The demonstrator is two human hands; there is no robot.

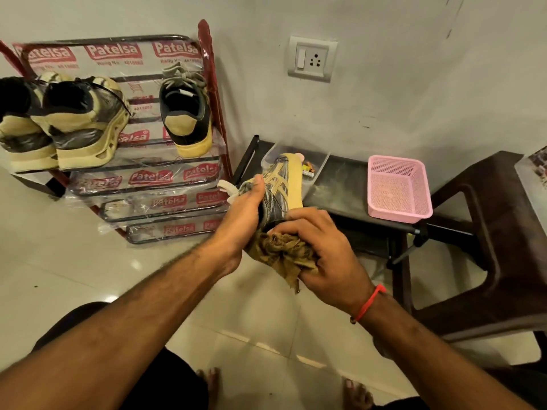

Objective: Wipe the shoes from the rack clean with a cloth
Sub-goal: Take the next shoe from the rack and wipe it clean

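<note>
Your left hand (245, 214) grasps the shoe (278, 187) in mid-air, beside the rack (207, 54) and above the dark surface (340, 184). Your right hand (322, 247) clenches the cloth (281, 250) against its heel end. Keep that grip firm, press with a fresh fold, and turn the shoe so each side gets wiped.

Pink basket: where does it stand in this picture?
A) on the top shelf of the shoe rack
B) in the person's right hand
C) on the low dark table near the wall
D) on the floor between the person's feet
C: the pink basket sits on the low dark table below the wall socket, away from both hands.
</note>
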